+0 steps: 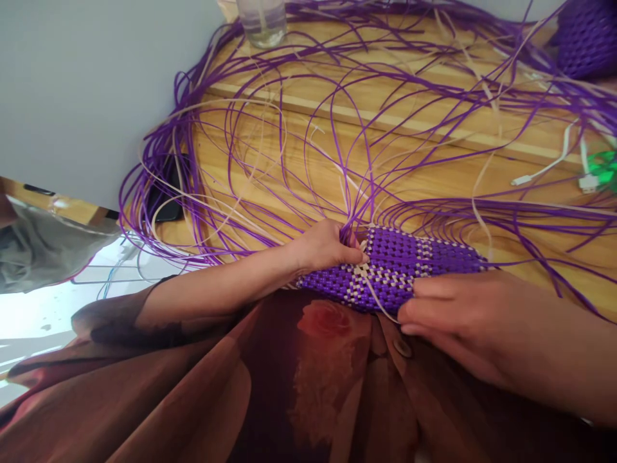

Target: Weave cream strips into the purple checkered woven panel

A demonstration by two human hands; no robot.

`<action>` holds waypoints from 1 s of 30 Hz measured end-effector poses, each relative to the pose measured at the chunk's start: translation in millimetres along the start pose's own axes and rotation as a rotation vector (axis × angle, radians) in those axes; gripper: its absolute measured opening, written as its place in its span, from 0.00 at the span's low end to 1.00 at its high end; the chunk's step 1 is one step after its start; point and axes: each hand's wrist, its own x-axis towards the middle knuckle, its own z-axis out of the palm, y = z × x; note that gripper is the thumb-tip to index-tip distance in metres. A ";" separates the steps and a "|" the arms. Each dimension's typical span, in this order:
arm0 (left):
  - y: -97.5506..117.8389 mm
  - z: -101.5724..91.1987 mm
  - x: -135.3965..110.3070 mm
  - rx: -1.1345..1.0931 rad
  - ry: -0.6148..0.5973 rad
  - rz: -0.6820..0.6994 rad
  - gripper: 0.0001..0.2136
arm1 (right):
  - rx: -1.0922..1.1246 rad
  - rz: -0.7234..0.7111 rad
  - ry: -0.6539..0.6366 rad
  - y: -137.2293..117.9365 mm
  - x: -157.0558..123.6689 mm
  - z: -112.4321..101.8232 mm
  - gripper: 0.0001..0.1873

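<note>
A purple and cream woven piece (393,254) lies at the table's near edge, against the clothing, with loose strands fanning out from its far side. My left hand (328,247) is closed at its left part, thumb pressed on the weave and purple strands gathered under the fingers. From near that thumb a cream strand (378,299) runs down to the right. My right hand (448,315) pinches this strand's end at the near edge of the weave. The fingertips of the right hand are partly hidden.
Long purple strands (187,116) spread over the wooden table (308,154). A glass of clear liquid (263,26) stands at the back. A dark phone-like object (168,193) lies left. White cables (549,164) and a purple woven item (585,42) are right.
</note>
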 end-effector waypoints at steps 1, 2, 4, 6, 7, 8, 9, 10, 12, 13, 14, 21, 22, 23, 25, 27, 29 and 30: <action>-0.4 -0.4 -0.4 -0.014 -0.009 0.013 0.13 | 0.046 0.004 -0.006 6.0 7.1 -2.3 0.12; -0.8 -0.9 -0.9 -0.023 -0.020 0.028 0.13 | 0.086 0.021 -0.009 14.0 14.9 -3.9 0.11; -1.5 -1.9 -2.0 -0.025 -0.046 0.052 0.13 | 0.098 0.156 0.033 32.9 31.4 -4.5 0.11; -1.9 -2.7 -3.4 -0.029 -0.070 0.064 0.13 | 0.131 0.272 0.028 50.8 46.2 -1.6 0.11; -1.8 -2.9 -4.2 -0.039 -0.078 0.068 0.13 | 0.150 0.307 0.013 57.7 52.0 1.0 0.11; -1.4 -3.1 -5.2 -0.051 -0.083 0.070 0.13 | 0.166 0.326 -0.005 62.8 56.3 4.0 0.11; -0.6 -3.2 -6.3 -0.060 -0.085 0.064 0.13 | 0.173 0.331 -0.019 66.2 59.2 7.4 0.11; 0.6 -3.2 -7.4 -0.066 -0.083 0.048 0.13 | 0.176 0.327 -0.025 68.0 60.7 10.7 0.11; 3.6 -3.4 -9.5 -0.068 -0.057 -0.009 0.12 | 0.175 0.322 -0.019 67.8 61.3 16.3 0.11; 5.0 -3.5 -10.3 -0.066 -0.043 -0.037 0.13 | 0.174 0.327 -0.010 66.5 61.0 18.3 0.11; 6.2 -3.5 -10.9 -0.065 -0.032 -0.056 0.14 | 0.171 0.335 0.000 64.7 60.9 19.7 0.11; 7.1 -0.2 -7.1 -0.071 -0.049 -0.034 0.14 | 0.199 0.354 0.070 58.2 65.0 25.8 0.12; 7.0 0.4 -6.4 -0.074 -0.046 -0.040 0.14 | 0.210 0.334 0.077 59.8 64.1 27.3 0.12; 7.0 1.0 -5.8 -0.080 -0.044 -0.048 0.15 | 0.205 0.308 0.101 61.7 62.2 28.9 0.11; 7.2 1.7 -4.8 -0.104 -0.035 -0.063 0.15 | 0.101 0.245 0.233 64.6 54.6 31.4 0.10; 7.1 2.1 -4.2 -0.134 -0.032 -0.079 0.15 | -0.085 0.165 0.422 63.4 42.2 32.4 0.08; 6.7 2.4 -3.6 -0.158 -0.036 -0.091 0.15 | -0.198 0.058 0.514 57.1 26.8 31.7 0.08; 6.3 2.5 -3.4 -0.166 -0.040 -0.097 0.14 | -0.214 0.011 0.506 52.7 19.0 30.8 0.09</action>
